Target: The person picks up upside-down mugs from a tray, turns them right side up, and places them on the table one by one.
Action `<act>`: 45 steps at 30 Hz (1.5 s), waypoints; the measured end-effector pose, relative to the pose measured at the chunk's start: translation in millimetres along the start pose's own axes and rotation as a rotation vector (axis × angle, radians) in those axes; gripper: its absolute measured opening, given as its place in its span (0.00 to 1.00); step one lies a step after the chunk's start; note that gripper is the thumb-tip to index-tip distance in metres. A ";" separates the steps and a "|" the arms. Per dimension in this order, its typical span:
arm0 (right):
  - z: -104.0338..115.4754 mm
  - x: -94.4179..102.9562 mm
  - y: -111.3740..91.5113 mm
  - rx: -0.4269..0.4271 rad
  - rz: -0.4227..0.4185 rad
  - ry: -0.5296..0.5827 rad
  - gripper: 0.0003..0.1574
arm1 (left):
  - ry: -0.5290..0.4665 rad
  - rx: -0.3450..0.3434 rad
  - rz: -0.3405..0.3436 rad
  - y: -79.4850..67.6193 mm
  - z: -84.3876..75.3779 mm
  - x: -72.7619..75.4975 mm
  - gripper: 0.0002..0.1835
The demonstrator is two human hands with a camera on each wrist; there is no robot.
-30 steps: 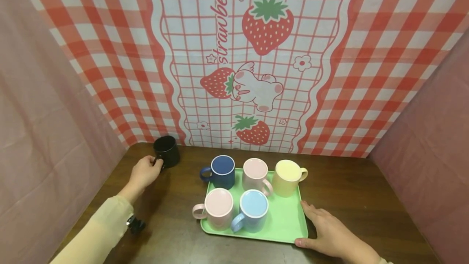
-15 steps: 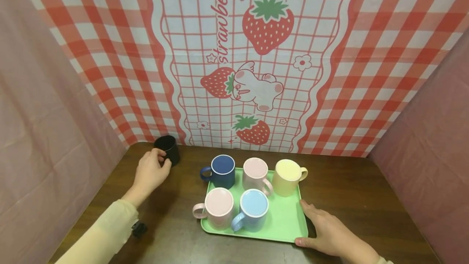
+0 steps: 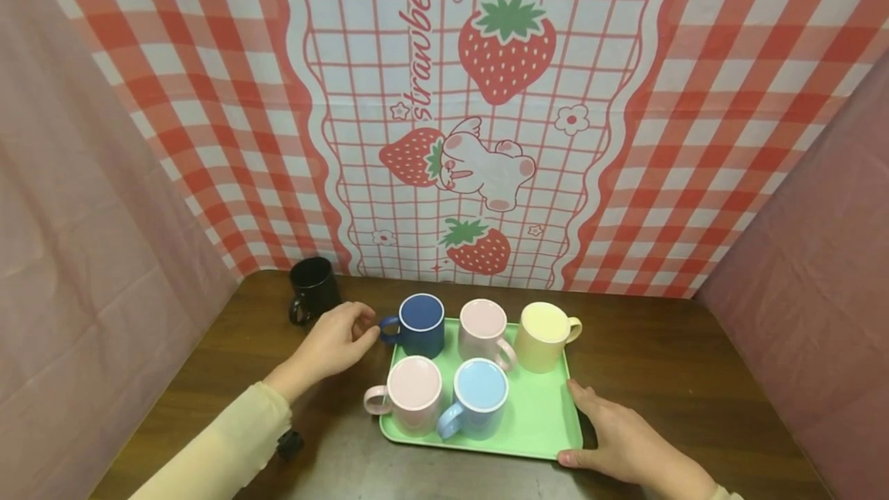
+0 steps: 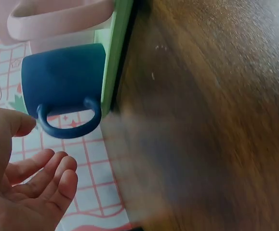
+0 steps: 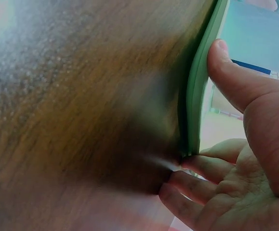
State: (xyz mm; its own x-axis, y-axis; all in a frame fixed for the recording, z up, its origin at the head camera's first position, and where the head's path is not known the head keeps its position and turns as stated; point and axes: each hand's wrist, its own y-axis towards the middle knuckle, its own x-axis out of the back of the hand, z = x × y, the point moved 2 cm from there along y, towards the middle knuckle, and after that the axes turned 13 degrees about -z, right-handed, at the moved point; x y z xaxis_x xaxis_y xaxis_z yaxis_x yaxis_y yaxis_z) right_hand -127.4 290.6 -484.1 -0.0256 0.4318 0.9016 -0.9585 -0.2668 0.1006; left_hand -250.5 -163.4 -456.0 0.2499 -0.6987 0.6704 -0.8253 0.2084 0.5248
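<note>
My left hand [image 3: 336, 339] is beside the handle of a dark blue mug [image 3: 421, 326], with thumb and fingers spread apart. In the left wrist view the thumb tip is close to that handle [image 4: 74, 131], and nothing is between the fingers. The mug stands at the back left corner of a green tray [image 3: 538, 415]. My right hand [image 3: 621, 438] rests against the tray's right edge, its thumb at the front corner and its fairly straight fingers [image 5: 197, 185] along the side. A black mug [image 3: 314, 288] stands on the table behind my left hand.
The tray also carries a pink mug [image 3: 481, 328] at the back, a yellow mug [image 3: 542, 338], a second pink mug [image 3: 414, 396] and a light blue mug [image 3: 479, 400]. A strawberry-print cloth [image 3: 479, 99] hangs behind the wooden table [image 3: 660, 346].
My left hand has let go of the black mug's handle and moved right, over to the dark blue mug. The black mug stays at the back left. My right hand has kept its place.
</note>
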 end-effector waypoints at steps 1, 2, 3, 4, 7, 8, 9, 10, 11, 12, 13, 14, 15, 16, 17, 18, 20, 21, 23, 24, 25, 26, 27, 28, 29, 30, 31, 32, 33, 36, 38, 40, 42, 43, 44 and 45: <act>0.0 -0.1 0.0 -0.002 -0.001 0.001 0.76 | -0.007 -0.005 0.008 -0.1 -1.2 -2.2 0.12; 0.0 -0.2 -0.1 -0.004 -0.001 0.001 0.76 | -0.011 -0.011 0.014 -0.2 -2.2 -4.4 0.11; 0.0 -0.3 -0.1 -0.006 -0.001 0.003 0.76 | -0.013 -0.014 0.018 -0.3 -2.9 -6.5 0.11; 0.0 -0.4 -0.2 -0.009 0.001 0.005 0.76 | -0.013 -0.017 0.020 -0.3 -3.7 -8.4 0.11; 0.1 -0.7 0.0 -0.021 0.006 0.010 0.76 | -0.006 -0.022 0.012 0.4 -5.3 -13.5 0.09; 0.2 -0.6 0.1 -0.024 0.007 0.011 0.76 | 0.002 -0.026 0.006 0.7 -5.7 -14.8 0.09; 0.2 -0.5 0.3 -0.028 0.008 0.011 0.76 | 0.013 -0.029 -0.001 1.1 -5.9 -16.2 0.08; 0.3 -0.3 0.4 -0.033 0.009 0.010 0.76 | 0.022 -0.035 -0.006 1.7 -6.2 -17.6 0.08; 0.3 -0.1 0.6 -0.037 0.010 0.009 0.76 | 0.035 -0.044 -0.010 2.3 -6.5 -18.8 0.08; 0.4 0.1 0.7 -0.040 0.012 0.007 0.76 | 0.048 -0.052 -0.012 3.0 -6.6 -20.2 0.08; 0.3 0.4 1.0 -0.043 0.013 0.006 0.76 | 0.061 -0.060 -0.014 3.6 -6.8 -21.6 0.07; 0.3 0.6 1.1 -0.045 0.014 0.005 0.76 | 0.072 -0.066 -0.014 4.2 -7.0 -23.0 0.07; 0.3 0.8 1.3 -0.047 0.016 0.005 0.76 | 0.081 -0.069 -0.013 4.7 -7.1 -24.4 0.07; 0.3 0.8 1.5 -0.046 0.018 0.005 0.76 | 0.089 -0.072 -0.010 5.2 -7.3 -25.8 0.07; 0.4 0.8 1.7 -0.045 0.018 0.006 0.76 | 0.101 -0.073 -0.009 5.5 -7.3 -27.1 0.07; 0.4 0.9 1.6 -0.043 0.017 0.005 0.76 | 0.109 -0.073 -0.009 5.6 -7.4 -28.4 0.06; 0.8 1.0 1.5 -0.038 0.014 0.009 0.76 | 0.125 -0.075 -0.014 5.6 -7.8 -30.5 0.05; 1.1 1.0 1.4 -0.036 0.013 0.009 0.76 | 0.133 -0.076 -0.016 5.5 -7.9 -31.4 0.05; 1.6 1.1 1.3 -0.033 0.009 0.011 0.76 | 0.146 -0.077 -0.026 5.4 -8.1 -32.9 0.04; 1.9 1.2 1.3 -0.034 0.009 0.013 0.76 | 0.149 -0.076 -0.031 5.4 -8.2 -33.4 0.04; 2.0 1.2 1.5 -0.032 0.010 0.014 0.76 | 0.151 -0.075 -0.036 5.4 -8.4 -33.7 0.04; 2.2 1.3 1.5 -0.031 0.010 0.015 0.76 | 0.151 -0.073 -0.039 5.5 -8.5 -34.0 0.04; 2.2 1.4 1.5 -0.031 0.013 0.015 0.76 | 0.153 -0.070 -0.040 5.6 -8.6 -34.4 0.04; 2.1 1.6 1.5 -0.031 0.015 0.017 0.76 | 0.154 -0.069 -0.043 5.8 -8.9 -34.5 0.04; 2.1 1.7 1.4 -0.031 0.017 0.019 0.76 | 0.157 -0.070 -0.044 6.0 -9.1 -34.6 0.04; 1.9 1.9 1.1 -0.030 0.017 0.021 0.76 | 0.161 -0.072 -0.047 6.1 -9.5 -34.6 0.04; 1.8 2.0 0.9 -0.029 0.019 0.023 0.76 | 0.166 -0.073 -0.048 6.3 -9.9 -34.6 0.04; 1.7 2.1 0.6 -0.030 0.020 0.026 0.75 | 0.170 -0.073 -0.048 6.5 -10.2 -34.7 0.05; 1.6 2.1 0.4 -0.030 0.021 0.028 0.75 | 0.172 -0.074 -0.049 6.7 -10.6 -34.7 0.05; 1.4 1.6 0.0 -0.030 0.019 0.033 0.75 | 0.179 -0.068 -0.049 6.9 -11.8 -34.7 0.07; 1.5 0.9 -0.2 -0.031 0.019 0.034 0.75 | 0.182 -0.063 -0.047 7.0 -12.5 -34.8 0.07; 1.5 0.3 -0.4 -0.030 0.016 0.032 0.75 | 0.187 -0.059 -0.045 7.0 -13.2 -34.9 0.08; 1.7 0.0 -0.7 -0.028 0.013 0.029 0.75 | 0.191 -0.058 -0.043 7.0 -13.9 -34.9 0.08; 1.7 -0.1 -0.7 -0.028 0.012 0.027 0.75 | 0.193 -0.059 -0.043 6.9 -14.3 -34.8 0.08; 1.8 -0.1 -0.7 -0.030 0.013 0.028 0.75 | 0.195 -0.060 -0.042 6.9 -14.8 -34.7 0.08; 1.8 0.0 -0.5 -0.034 0.015 0.033 0.75 | 0.196 -0.061 -0.043 6.8 -15.2 -34.6 0.08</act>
State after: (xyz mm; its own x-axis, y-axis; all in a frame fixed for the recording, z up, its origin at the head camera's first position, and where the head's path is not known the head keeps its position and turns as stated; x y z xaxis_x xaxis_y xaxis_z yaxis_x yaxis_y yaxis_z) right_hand -126.4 289.2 -483.4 -0.0484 0.4561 0.8886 -0.9670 -0.2443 0.0727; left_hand -257.0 -127.4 -467.6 0.3826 -0.5624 0.7330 -0.7812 0.2267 0.5817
